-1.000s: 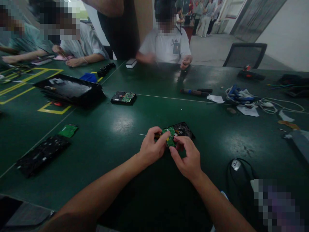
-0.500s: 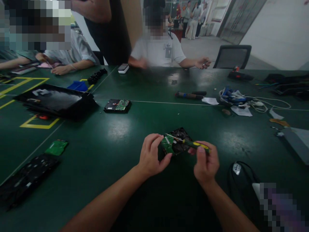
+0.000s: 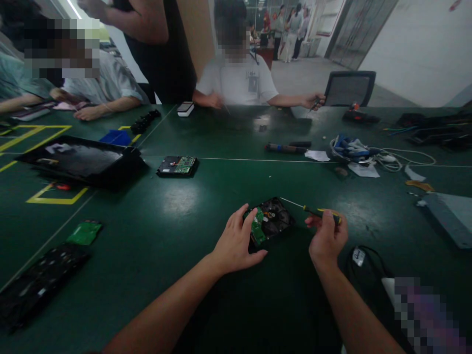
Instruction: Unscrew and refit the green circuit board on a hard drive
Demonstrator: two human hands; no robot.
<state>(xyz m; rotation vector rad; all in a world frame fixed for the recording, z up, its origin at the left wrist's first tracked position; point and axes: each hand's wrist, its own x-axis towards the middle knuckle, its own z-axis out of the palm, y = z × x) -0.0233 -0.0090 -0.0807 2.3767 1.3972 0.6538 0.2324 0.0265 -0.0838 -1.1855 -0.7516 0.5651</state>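
A black hard drive (image 3: 277,217) with a green circuit board (image 3: 259,227) on its left part lies on the table in front of me. My left hand (image 3: 238,243) is at the drive's left side, fingers spread and thumb apart, with fingertips over the edge of the board. Whether they press on it I cannot tell. In my right hand (image 3: 329,237) is a screwdriver (image 3: 320,212) with a yellow and dark handle. Its thin shaft points left, and the tip is just off the drive's far right corner.
Another hard drive (image 3: 177,166) lies farther off to the left, near a black tray-like part (image 3: 84,160). At lower left are a green board (image 3: 85,232) and black parts (image 3: 40,280). Cables (image 3: 354,147) and a grey box (image 3: 448,216) are at right. A person (image 3: 239,81) sits opposite.
My right hand has drawn the screwdriver right, off the drive. The fingers of my left hand have spread wider. The person opposite has moved their hands.
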